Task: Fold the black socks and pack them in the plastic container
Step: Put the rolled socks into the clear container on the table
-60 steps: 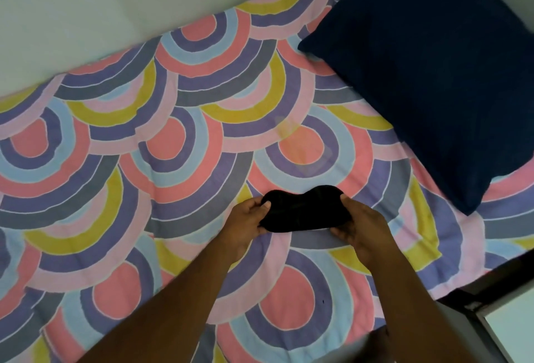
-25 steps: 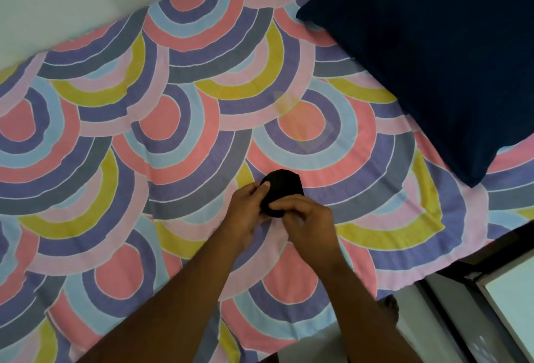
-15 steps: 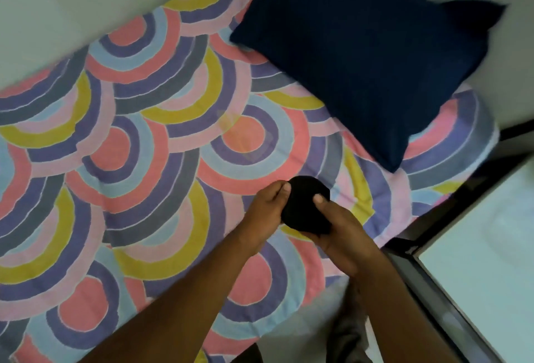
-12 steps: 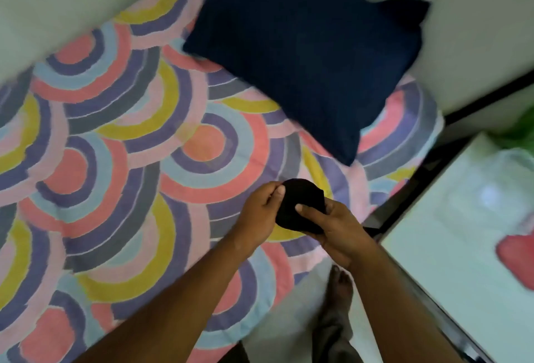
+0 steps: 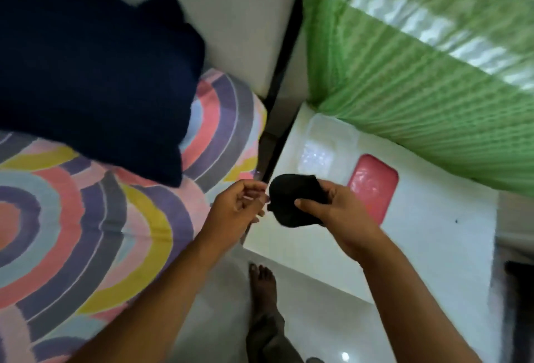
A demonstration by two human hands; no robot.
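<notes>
The folded black socks (image 5: pixel 291 199) form a compact bundle held in my right hand (image 5: pixel 338 212), above the near-left corner of a white table (image 5: pixel 439 235). My left hand (image 5: pixel 235 212) hovers just left of the bundle, fingers curled loosely, holding nothing and seemingly just clear of the socks. The clear plastic container (image 5: pixel 329 142) stands open on the table just beyond the socks. Its pink lid (image 5: pixel 372 186) lies flat beside it to the right.
A bed with a colourful arc-patterned sheet (image 5: pixel 86 218) fills the left, with a dark blue pillow (image 5: pixel 92 73) on it. A green mesh curtain (image 5: pixel 419 73) hangs behind the table. My bare foot (image 5: pixel 264 284) stands on the white floor between bed and table.
The socks went from a long strip on the bed to a small bundle. My view swung right to the table; my left hand let go and my right hand carries the bundle there.
</notes>
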